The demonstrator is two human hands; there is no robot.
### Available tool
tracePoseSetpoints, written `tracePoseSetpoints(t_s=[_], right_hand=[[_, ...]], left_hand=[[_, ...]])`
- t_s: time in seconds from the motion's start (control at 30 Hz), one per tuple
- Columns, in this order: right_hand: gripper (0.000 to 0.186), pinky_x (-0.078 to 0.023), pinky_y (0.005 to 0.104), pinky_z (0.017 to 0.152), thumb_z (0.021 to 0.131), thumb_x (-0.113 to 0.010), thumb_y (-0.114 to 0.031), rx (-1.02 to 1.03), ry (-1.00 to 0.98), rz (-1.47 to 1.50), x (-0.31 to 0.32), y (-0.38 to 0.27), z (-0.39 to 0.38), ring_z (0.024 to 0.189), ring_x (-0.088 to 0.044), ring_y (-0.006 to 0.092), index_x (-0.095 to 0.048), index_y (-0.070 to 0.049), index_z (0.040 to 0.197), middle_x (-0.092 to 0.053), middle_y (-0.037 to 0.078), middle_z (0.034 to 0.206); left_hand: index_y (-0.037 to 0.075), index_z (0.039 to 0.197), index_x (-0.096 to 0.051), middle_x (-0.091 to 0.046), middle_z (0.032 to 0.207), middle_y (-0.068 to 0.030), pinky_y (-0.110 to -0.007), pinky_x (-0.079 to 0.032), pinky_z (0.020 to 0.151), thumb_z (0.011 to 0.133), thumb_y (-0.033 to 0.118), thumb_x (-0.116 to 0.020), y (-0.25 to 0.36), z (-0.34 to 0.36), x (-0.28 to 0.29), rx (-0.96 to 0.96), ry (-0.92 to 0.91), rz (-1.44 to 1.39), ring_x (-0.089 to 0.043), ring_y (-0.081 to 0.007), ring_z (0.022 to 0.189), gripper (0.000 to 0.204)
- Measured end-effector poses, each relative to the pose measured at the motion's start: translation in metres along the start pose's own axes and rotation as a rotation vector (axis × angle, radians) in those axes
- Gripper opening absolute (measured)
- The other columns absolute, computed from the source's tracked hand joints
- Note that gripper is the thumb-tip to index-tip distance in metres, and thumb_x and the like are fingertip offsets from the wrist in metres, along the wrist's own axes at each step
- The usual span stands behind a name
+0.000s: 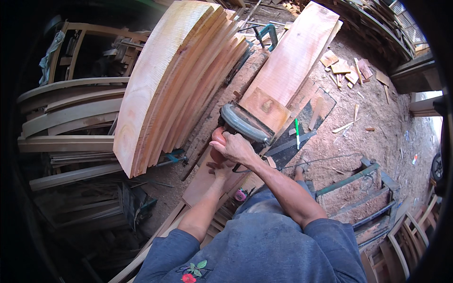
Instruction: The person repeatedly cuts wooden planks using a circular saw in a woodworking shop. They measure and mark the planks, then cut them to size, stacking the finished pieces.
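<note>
My right hand (236,150) is closed round the orange handle of a power tool (241,123), which looks like a hand-held circular saw with a curved grey guard. The saw sits on a long pale plank (291,63), close to a squarish darker wood piece (265,107) on that plank. Behind the saw, my left hand (222,170) lies low against the near part of the wood, its fingers stretched out. Whether it also touches the saw's body is hard to see. A dark cord runs off to the right from beside my right wrist.
A tall stack of curved boards (151,80) stands just left of the plank. At the far end is a teal clamp (269,37). A green-and-white marker (297,133) lies right of the saw. Wood offcuts (340,67) and sawdust cover the floor; a metal frame (349,179) stands near right.
</note>
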State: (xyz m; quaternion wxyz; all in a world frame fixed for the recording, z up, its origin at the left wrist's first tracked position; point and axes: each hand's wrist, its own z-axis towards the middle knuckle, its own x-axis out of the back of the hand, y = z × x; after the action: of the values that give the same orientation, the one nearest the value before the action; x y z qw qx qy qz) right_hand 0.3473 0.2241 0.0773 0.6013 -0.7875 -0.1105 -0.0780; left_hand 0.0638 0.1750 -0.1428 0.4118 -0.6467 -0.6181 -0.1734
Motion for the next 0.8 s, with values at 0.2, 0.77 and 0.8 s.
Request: tracePoseSetpoints(t_s=[0.2, 0.77, 0.8], right_hand=[[0.07, -0.055, 0.0561, 0.076, 0.096, -0.058, -0.064, 0.032, 0.012, 0.019, -0.002, -0.01, 0.026, 0.087, -0.068, 0.0518, -0.066, 0.006, 0.098, -0.069, 0.034, 0.085], [0.042, -0.051, 0.0423, 0.069, 0.099, -0.066, -0.04, -0.012, 0.258, 0.035, 0.104, 0.007, -0.156, 0.072, -0.068, 0.0297, -0.068, 0.001, 0.107, -0.065, 0.02, 0.076], [0.042, -0.051, 0.0448, 0.066, 0.1, -0.065, -0.041, 0.005, 0.387, 0.123, 0.113, 0.008, -0.175, 0.068, -0.067, 0.0353, -0.065, 0.001, 0.096, -0.065, 0.021, 0.073]], left_hand=[[0.006, 0.163, -0.013, -0.031, 0.16, -0.0281, -0.051, -0.034, 0.117, 0.069, 0.07, -0.081, -0.004, 0.01, -0.006, -0.193, 0.085, -0.054, -0.033, -0.0439, 0.147, 0.132], [0.009, 0.164, 0.009, 0.003, 0.159, -0.0482, -0.071, -0.021, 0.118, 0.056, 0.063, -0.094, 0.034, -0.066, 0.097, 0.044, -0.071, -0.272, -0.01, -0.0701, 0.146, 0.159], [0.01, 0.164, 0.009, 0.003, 0.16, -0.048, -0.071, -0.021, 0.118, 0.057, 0.062, -0.095, 0.034, -0.069, 0.099, 0.034, -0.062, -0.267, -0.011, -0.0706, 0.145, 0.159]])
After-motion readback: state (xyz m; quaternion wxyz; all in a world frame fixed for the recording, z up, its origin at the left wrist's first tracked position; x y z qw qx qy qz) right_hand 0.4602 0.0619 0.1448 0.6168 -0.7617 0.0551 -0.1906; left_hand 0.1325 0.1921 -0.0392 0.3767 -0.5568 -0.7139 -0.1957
